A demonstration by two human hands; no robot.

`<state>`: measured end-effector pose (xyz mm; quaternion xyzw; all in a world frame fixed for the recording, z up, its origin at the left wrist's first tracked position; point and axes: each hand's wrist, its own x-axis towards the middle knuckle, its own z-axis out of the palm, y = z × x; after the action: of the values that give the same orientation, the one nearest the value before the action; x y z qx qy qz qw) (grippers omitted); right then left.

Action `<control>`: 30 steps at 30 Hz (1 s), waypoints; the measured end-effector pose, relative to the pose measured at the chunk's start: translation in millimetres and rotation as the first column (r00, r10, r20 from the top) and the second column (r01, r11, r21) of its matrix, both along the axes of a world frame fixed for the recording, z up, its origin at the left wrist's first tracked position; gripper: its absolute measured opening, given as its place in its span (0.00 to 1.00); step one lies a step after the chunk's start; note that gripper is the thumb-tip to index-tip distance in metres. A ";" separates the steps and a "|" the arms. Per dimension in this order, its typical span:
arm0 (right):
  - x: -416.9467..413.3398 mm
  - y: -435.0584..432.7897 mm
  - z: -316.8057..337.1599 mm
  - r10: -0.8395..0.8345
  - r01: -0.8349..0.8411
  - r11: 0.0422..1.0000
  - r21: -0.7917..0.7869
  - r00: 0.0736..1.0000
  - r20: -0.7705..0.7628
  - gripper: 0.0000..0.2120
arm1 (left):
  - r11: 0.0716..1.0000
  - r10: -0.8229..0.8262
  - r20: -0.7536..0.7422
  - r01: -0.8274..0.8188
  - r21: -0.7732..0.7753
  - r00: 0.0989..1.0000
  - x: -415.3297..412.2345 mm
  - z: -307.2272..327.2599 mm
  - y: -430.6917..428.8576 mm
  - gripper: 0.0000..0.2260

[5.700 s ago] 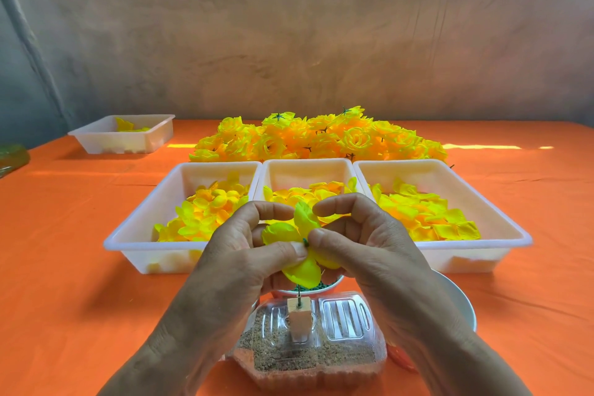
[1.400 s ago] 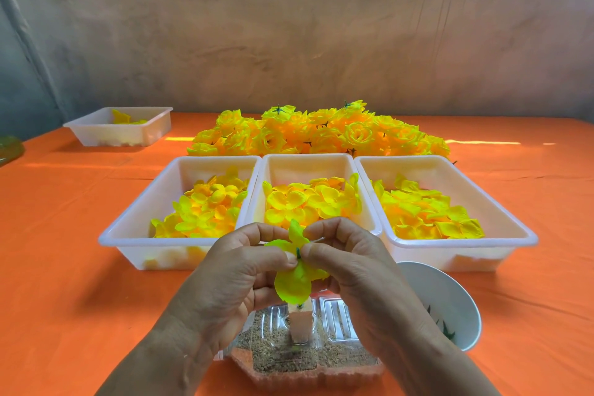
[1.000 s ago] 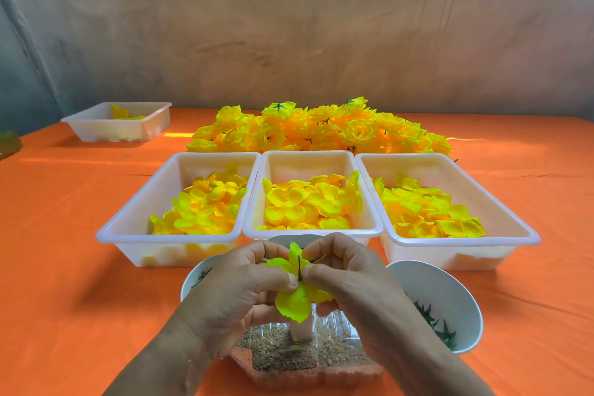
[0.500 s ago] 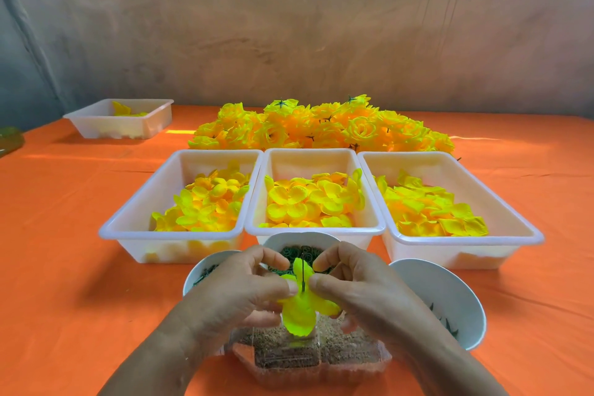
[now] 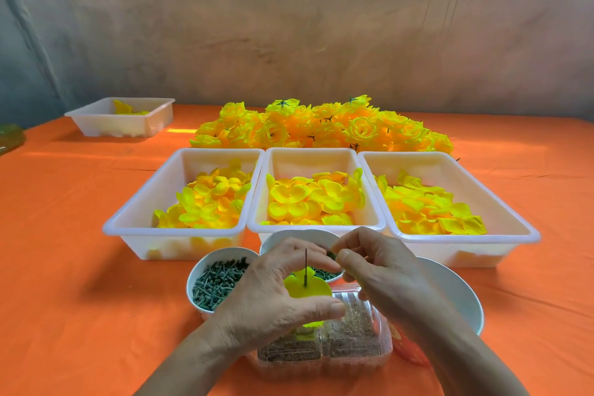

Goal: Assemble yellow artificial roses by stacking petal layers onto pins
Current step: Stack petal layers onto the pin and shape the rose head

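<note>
Closest to the camera, a clear plastic container (image 5: 353, 344) with sandy fill is sitting on the orange tablecloth (image 5: 64, 267). Above it the pin (image 5: 305, 262) is standing upright, a thin dark needle poking up through the middle of a petal layer (image 5: 308, 289). That layer is showing as a flat, bright yellow disc sitting low on the pin, with more yellow peeking out beneath it. The left hand (image 5: 273, 296) is curling round the petal layer, thumb along its near edge and fingers arching over the far side, hiding its left part and the pin's base. The right hand (image 5: 382, 270) is pinching a small dark green piece (image 5: 331, 255) between thumb and forefinger, near the top of the pin. Behind the hands three white bowls are standing: the left bowl (image 5: 199, 264) is holding grey-green pegs, while the middle bowl (image 5: 299, 232) and right bowl (image 5: 456, 296) are largely covered by the hands. Further back, the left tray (image 5: 151, 193), middle tray (image 5: 308, 164) and right tray (image 5: 475, 183) are lying side by side, each holding loose petals (image 5: 209, 202). Beyond them a pile of finished roses (image 5: 321, 128) is heaping up, and a far tray (image 5: 122, 128) is sitting off to the left.
</note>
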<state>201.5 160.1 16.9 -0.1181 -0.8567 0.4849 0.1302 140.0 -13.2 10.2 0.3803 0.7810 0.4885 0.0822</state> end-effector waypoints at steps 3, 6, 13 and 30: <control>1.0 3.5 2.3 -0.034 0.034 0.999 -0.019 0.999 -0.008 0.07 | 1.000 -0.007 0.021 0.007 0.014 1.000 -3.9 -10.6 3.9 0.15; 2.0 6.6 5.0 -0.049 0.049 0.999 -0.022 0.999 -0.013 0.07 | 1.000 0.021 0.042 -0.021 -0.011 0.999 -4.7 -18.1 6.0 0.10; -1.5 6.6 4.8 -0.046 0.046 0.998 -0.033 0.999 -0.017 0.05 | 0.993 0.103 -0.083 -0.107 -0.053 0.991 -4.3 -28.7 9.2 0.09; -68.7 -3.7 -6.5 0.051 -0.235 0.456 0.858 0.970 0.239 0.06 | 0.978 0.201 -0.220 -0.209 -0.011 0.955 -4.3 -39.8 18.1 0.13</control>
<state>132.8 156.4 10.4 -0.0042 -0.9981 -0.0288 0.0537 135.6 5.0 -29.6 0.3469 0.8288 0.4364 -0.0484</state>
